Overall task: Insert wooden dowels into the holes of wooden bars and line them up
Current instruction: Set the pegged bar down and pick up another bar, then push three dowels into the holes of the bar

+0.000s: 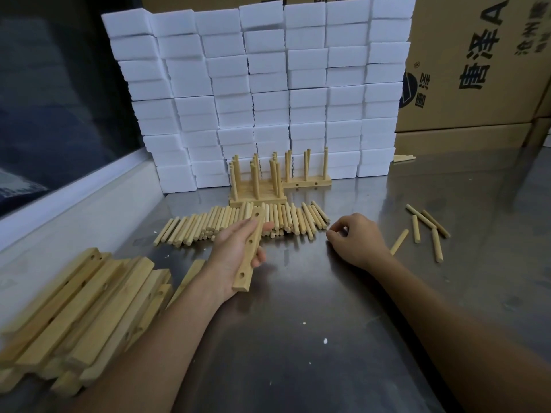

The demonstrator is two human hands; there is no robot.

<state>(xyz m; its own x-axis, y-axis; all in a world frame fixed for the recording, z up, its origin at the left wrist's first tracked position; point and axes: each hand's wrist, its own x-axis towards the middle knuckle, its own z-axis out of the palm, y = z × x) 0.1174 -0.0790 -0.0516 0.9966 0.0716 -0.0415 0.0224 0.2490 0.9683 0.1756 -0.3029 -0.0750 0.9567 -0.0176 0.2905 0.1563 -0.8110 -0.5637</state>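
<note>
My left hand (235,251) grips a wooden bar (250,251) with three holes, held lengthwise above the steel table. Just beyond it lies a row of loose wooden dowels (226,223). My right hand (354,239) rests on the table to the right of that row, fingers curled, and I see nothing in it. Several finished bars with upright dowels (258,186) stand side by side behind the dowel row, and one more finished bar (307,178) stands to their right. A pile of bare wooden bars (80,308) lies at the near left.
A few stray dowels (426,226) are scattered at the right of the steel table (298,338). A wall of stacked white foam blocks (262,84) stands at the back, cardboard boxes (477,70) at the back right, and a window ledge (68,204) runs along the left.
</note>
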